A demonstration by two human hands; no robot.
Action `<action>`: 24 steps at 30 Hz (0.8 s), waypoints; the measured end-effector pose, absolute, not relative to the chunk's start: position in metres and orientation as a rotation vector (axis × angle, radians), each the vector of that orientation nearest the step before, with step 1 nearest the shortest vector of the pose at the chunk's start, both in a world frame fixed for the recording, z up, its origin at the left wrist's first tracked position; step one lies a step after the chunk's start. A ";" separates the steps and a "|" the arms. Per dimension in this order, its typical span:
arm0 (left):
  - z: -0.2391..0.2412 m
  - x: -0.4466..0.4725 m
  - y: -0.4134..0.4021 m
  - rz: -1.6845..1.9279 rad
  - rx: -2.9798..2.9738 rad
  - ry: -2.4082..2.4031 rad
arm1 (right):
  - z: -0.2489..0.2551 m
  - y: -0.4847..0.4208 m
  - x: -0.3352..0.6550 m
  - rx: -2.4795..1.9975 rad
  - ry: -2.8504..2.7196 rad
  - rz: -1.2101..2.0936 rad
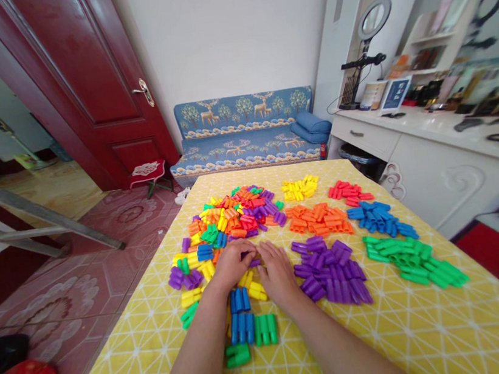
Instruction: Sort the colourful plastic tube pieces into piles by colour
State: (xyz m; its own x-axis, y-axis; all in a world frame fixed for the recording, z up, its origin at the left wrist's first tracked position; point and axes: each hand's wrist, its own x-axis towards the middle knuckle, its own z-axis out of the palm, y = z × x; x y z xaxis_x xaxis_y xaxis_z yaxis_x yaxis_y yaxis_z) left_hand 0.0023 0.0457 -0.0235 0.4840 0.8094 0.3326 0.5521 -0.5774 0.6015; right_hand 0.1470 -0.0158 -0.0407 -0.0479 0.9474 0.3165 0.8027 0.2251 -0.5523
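Note:
My left hand [236,263] is curled at the middle of the table, its fingers closed around a purple plastic block [254,263] that is mostly hidden. Close beside it, my right hand [279,272] has its fingers stretched out and its thumb apart, near the same block. Yellow blocks [257,291] lie between and below the hands. Nearer to me are blue blocks [243,327] and green blocks [265,329]. Beyond the hands spreads a mixed heap of coloured blocks [234,213]. A pile of purple blocks [332,271] lies just right of my right hand.
Sorted piles of orange [320,219], yellow [300,188], red [349,192], blue [380,219] and green blocks [415,259] lie on the right of the yellow-clothed table [345,352]. A blue sofa [248,141] stands behind, a white dresser [438,150] at right.

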 end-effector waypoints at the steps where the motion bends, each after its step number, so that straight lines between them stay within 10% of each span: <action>1: -0.023 0.002 0.045 0.847 2.318 1.133 | -0.040 -0.016 0.147 -1.625 -1.874 0.301; 24: -0.019 0.003 0.041 0.986 2.124 1.300 | -0.041 -0.012 0.155 -1.403 -1.864 0.341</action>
State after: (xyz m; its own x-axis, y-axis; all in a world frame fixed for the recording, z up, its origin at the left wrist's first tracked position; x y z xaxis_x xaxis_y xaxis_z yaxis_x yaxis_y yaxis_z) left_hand 0.0035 0.0414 -0.0187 0.2966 0.8939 0.3362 0.5648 -0.4480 0.6930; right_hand 0.1550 -0.0117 -0.0412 -0.1037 0.9057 0.4109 0.7016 0.3595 -0.6152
